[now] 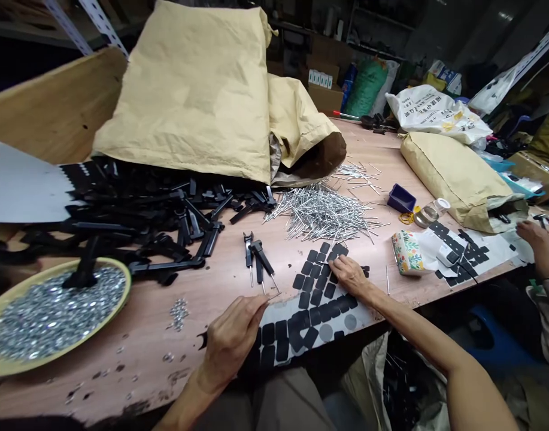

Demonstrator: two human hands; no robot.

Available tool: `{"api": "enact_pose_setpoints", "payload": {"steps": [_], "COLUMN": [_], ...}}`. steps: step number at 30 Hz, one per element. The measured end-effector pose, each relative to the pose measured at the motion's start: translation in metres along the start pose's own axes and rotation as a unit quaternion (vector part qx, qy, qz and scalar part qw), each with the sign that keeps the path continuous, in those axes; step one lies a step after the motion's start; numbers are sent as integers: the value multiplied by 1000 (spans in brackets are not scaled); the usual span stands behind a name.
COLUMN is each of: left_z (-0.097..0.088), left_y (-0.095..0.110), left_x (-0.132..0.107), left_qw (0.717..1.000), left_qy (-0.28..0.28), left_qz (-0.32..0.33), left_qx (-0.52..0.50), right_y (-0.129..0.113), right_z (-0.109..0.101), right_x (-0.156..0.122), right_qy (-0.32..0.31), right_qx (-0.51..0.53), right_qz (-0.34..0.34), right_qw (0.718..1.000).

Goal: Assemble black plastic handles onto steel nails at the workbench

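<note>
Across the back of the wooden tabletop (pixel 202 299) lay a big tan paper sack (pixel 197 90), its mouth open beside a heap of black plastic parts (pixel 157 209). Right of that heap I saw a pile of thin metal pins (pixel 321 212), and at the near left a yellow bowl (pixel 127 293) of small silver pieces (pixel 54 311). At the near edge lay the backing sheet (pixel 301 353) of black pads (pixel 317 281) (several spots bare). My left hand (pixel 233 341) pinched its left edge, fingers closed on it; my right hand (pixel 348 275) rested on the pads, and I could not tell whether its fingers gripped one.
</note>
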State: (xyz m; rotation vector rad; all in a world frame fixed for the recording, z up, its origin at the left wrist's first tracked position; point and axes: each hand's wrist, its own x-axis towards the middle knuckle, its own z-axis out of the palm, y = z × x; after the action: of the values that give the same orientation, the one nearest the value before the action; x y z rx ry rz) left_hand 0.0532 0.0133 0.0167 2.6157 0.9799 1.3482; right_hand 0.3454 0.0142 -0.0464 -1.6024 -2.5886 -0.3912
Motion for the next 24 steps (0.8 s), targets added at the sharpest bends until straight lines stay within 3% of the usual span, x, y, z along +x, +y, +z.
{"api": "enact_pose_setpoints", "payload": {"steps": [8,11,14,16,17,18,20,22,24], "left_z": [1,1,-3,-9,-12,-16,-24,-32,-40], "left_y": [9,11,14,18,20,22,27,32,36], "left_x": [-4,-8,-10,-10,-10,-10,-8,-7,-7], "left_qw": [998,994,970,928,899,871,817,760,706], "left_qy": [-1,-1,-10,-22,-25,-20,2,22,42], "left_qz": [-49,-97,-223,-344,-400,-445,-513,-568,-605], "left_qx": [-35,-54,-95,-144,-174,-206,-263,-315,-366], "right_y": [-2,-8,-30,-45,-50,-53,-52,-53,-62], "right_z": [-4,-6,-11,-21,-29,-39,-64,-91,-110], "right_x": [1,4,-1,-14,-24,-36,-67,-107,-152], "right_qy": [-27,-20,0,18,33,56,125,217,295], "right_qx": [-27,-20,15,53,70,86,110,108,91], "right_qz": [-21,-6,-55,-98,-83,-32,147,345,498], "right_qw": [999,1000,998,994,994,994,975,907,811]}}
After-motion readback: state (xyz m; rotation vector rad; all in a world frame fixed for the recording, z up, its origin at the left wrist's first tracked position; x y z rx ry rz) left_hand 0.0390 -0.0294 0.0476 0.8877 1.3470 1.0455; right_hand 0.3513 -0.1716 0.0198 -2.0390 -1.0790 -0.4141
